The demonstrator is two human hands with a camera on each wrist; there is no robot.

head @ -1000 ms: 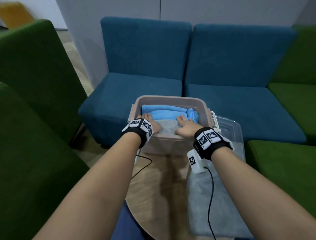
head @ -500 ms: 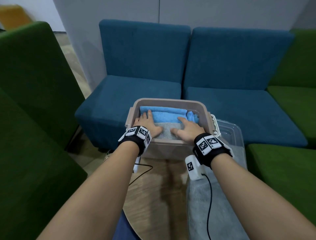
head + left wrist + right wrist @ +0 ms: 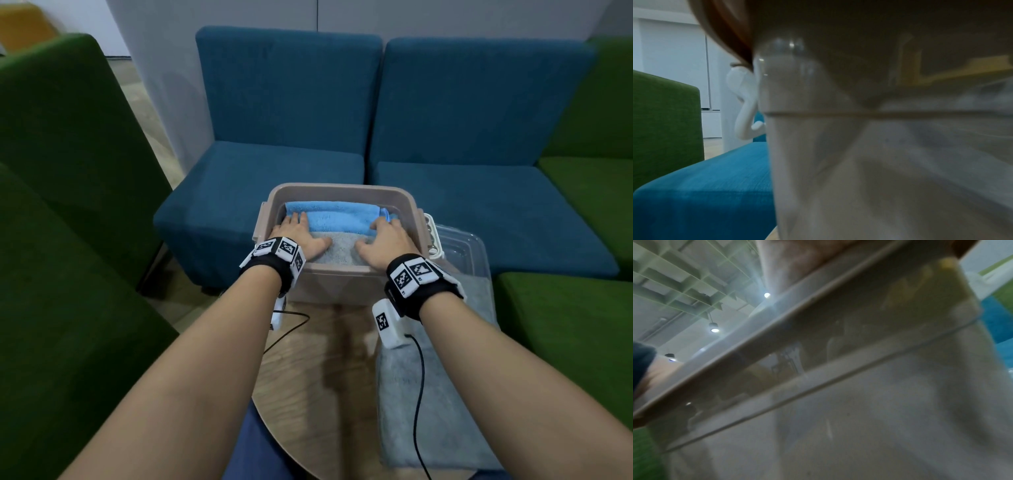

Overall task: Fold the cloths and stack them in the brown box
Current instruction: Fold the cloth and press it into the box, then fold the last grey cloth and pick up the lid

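Both hands flat on boxed grey cloth (image 3: 340, 248)

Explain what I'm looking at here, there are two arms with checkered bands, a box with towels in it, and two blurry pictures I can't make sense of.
There is no machine here: a person wears a camera on the head and one on each wrist. The checkered bands are printed markers on the wrist straps. The wide picture is the head view, looking down at both hands. The left hand and right hand lie flat, fingers spread, on a grey cloth inside the brown box, with a folded blue cloth behind it. Neither hand grips anything. Another grey cloth lies on the wooden table beside a clear lid. The two blurry pictures are the wrist views, pressed close to the box wall.
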